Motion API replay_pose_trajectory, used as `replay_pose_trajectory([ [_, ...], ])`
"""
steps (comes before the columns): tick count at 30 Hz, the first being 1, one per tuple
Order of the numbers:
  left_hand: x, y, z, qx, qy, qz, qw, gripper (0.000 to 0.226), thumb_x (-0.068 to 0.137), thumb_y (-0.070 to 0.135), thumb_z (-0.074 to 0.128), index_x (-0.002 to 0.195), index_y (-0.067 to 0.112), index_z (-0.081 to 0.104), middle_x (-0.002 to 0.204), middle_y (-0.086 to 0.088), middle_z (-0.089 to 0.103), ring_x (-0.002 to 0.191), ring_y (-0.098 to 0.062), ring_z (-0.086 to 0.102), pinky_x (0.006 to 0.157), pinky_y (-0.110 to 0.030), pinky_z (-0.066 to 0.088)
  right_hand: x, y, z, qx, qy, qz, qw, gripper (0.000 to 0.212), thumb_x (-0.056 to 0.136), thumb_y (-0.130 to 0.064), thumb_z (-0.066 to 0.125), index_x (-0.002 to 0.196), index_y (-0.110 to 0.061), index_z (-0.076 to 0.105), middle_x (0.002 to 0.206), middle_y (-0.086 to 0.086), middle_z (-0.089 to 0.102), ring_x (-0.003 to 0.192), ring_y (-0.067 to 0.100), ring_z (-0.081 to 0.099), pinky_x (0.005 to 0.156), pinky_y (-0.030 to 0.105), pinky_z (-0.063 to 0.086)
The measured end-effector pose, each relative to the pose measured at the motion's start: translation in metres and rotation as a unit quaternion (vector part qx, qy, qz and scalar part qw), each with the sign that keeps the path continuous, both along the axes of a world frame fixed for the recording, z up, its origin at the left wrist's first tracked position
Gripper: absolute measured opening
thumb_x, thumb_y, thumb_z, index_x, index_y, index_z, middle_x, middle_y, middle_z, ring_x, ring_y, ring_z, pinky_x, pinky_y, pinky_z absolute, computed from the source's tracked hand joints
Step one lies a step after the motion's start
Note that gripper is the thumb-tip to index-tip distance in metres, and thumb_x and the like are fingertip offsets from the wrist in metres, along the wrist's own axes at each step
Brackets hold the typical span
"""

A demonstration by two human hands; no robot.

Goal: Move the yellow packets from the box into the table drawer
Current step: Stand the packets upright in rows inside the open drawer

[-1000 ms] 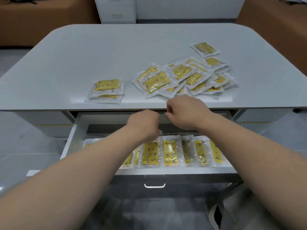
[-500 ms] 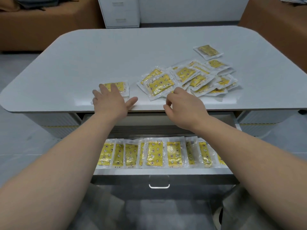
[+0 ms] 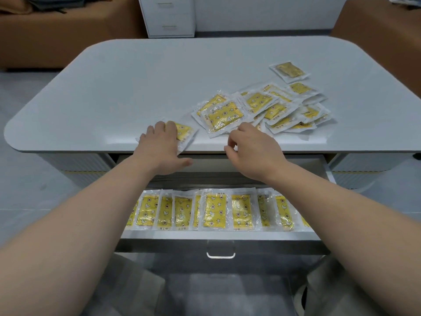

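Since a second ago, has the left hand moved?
Yes. The left hand rose from over the open drawer onto the small packet stack at the table's front edge.

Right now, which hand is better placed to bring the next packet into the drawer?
Left. The left hand already lies flat on a lone packet at the table edge, directly above the open drawer. The right hand hovers empty beside the pile.

Two hands (image 3: 159,149), one drawer (image 3: 218,236)
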State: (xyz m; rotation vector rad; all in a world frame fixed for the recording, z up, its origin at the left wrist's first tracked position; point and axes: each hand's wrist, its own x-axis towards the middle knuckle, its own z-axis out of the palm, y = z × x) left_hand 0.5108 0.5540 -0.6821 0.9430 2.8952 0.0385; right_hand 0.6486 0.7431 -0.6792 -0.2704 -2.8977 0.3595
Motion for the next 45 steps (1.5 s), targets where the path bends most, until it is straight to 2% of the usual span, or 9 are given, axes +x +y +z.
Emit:
replay_pose_trajectory([
  [3,0.012,0.0,0.008,0.008,-0.01,-0.023,1.0,0.05,0.082,0.025,0.067,0.121,0.015,0.038,0.119,-0.01,0.046,0.097,-0.027,0.05,0.077,-0.04,0.047,-0.003,-0.001,-0.001,-0.069,-0.022,0.001,0.997,0.02,0.099,-0.036,0.054,0.09,-0.02,0.063,0.091,-0.005,0.059,0.082,0.018,0.059,0.069,0.035,0.052],
  [7,0.023,-0.004,0.018,0.055,-0.066,-0.022,0.996,0.039,0.088,0.009,0.058,0.121,0.019,0.042,0.117,-0.003,0.049,0.089,-0.023,0.053,0.067,-0.032,0.041,-0.003,-0.011,0.006,-0.296,-0.076,-0.059,0.95,0.051,0.103,-0.05,0.045,0.084,-0.011,0.07,0.073,0.003,0.072,0.062,0.016,0.067,0.06,0.03,0.05],
  [12,0.033,-0.006,0.037,0.121,-0.168,-0.019,0.978,0.031,0.094,0.016,0.06,0.119,0.023,0.044,0.105,0.001,0.057,0.09,-0.016,0.055,0.067,-0.027,0.043,0.005,-0.025,0.015,-0.523,-0.193,-0.144,0.817,0.079,0.096,-0.074,0.029,0.104,-0.005,0.067,0.08,0.012,0.077,0.065,0.024,0.072,0.058,0.03,0.053],
  [17,0.05,0.0,0.047,0.116,-0.191,-0.069,0.972,0.02,0.098,0.021,0.056,0.113,0.028,0.045,0.091,0.006,0.057,0.082,-0.013,0.054,0.063,-0.029,0.04,0.008,-0.023,0.02,-0.746,-0.212,-0.139,0.616,0.092,0.089,-0.081,0.038,0.125,0.0,0.059,0.109,0.025,0.073,0.097,0.041,0.073,0.08,0.043,0.06],
  [21,0.06,0.002,0.045,0.072,-0.211,-0.107,0.969,0.024,0.1,0.022,0.055,0.117,0.033,0.043,0.098,0.007,0.059,0.085,-0.009,0.055,0.07,-0.029,0.045,0.01,-0.02,0.019,-0.797,-0.189,-0.173,0.547,0.064,0.091,-0.055,0.064,0.117,0.004,0.065,0.11,0.024,0.073,0.1,0.04,0.073,0.085,0.044,0.061],
  [28,0.064,0.002,0.041,0.071,-0.267,-0.115,0.954,0.044,0.089,0.034,0.073,0.122,0.033,0.044,0.12,0.011,0.06,0.102,-0.011,0.059,0.087,-0.033,0.052,0.011,-0.023,0.009,-0.797,-0.208,-0.198,0.532,0.028,0.091,0.008,0.061,0.118,0.012,0.062,0.121,0.028,0.067,0.101,0.033,0.071,0.082,0.042,0.061],
  [34,0.058,0.003,0.04,0.036,-0.397,-0.064,0.915,0.101,0.077,0.019,0.084,0.155,0.032,0.022,0.151,0.009,0.038,0.132,-0.018,0.046,0.107,-0.037,0.045,0.011,-0.02,-0.001,-0.602,-0.214,-0.177,0.748,0.025,0.082,0.017,0.066,0.104,0.005,0.07,0.1,0.024,0.074,0.083,0.036,0.075,0.069,0.042,0.062],
  [39,0.048,0.0,0.027,-0.024,-0.293,0.0,0.956,0.074,0.087,0.02,0.074,0.151,0.021,0.037,0.144,0.0,0.051,0.124,-0.022,0.054,0.103,-0.035,0.045,0.013,-0.022,-0.002,-0.583,-0.25,-0.121,0.763,0.026,0.087,0.014,0.065,0.108,-0.002,0.068,0.093,0.016,0.075,0.079,0.028,0.073,0.061,0.036,0.059],
  [45,0.035,-0.005,0.021,0.069,-0.402,0.048,0.912,0.033,0.085,0.011,0.076,0.116,0.015,0.065,0.108,-0.003,0.071,0.095,-0.021,0.072,0.085,-0.038,0.061,0.013,-0.022,-0.005,-0.558,-0.247,-0.118,0.783,0.018,0.089,0.008,0.067,0.098,-0.007,0.068,0.093,0.014,0.075,0.082,0.028,0.074,0.064,0.037,0.06],
])
